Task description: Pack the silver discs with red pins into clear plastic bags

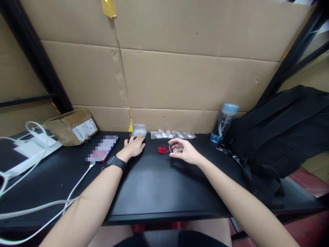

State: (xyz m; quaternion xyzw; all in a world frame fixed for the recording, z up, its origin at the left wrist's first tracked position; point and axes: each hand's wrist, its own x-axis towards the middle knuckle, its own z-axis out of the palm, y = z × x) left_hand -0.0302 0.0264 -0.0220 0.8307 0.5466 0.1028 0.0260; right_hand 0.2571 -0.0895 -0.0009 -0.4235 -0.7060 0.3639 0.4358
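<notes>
My left hand (134, 147) rests with its fingers spread at the near edge of a stack of clear plastic bags (139, 130) by the cardboard wall. Between the curved thumb and fingers of my right hand (185, 151) is a round silvery piece (176, 149), gripped at its rim just above the black table. A bunched red cord (162, 149) lies to its left and seems joined to it. Behind, several round silvery pieces in clear bags (171, 134) lie in a row along the wall.
At the left are a phone (104, 149) on a white cable (79, 180), an open cardboard box (73, 128) and white chargers (33, 147). A blue-lidded bottle (224, 123) and a black backpack (280, 133) stand at the right. The black table's (164, 195) front edge is near my body.
</notes>
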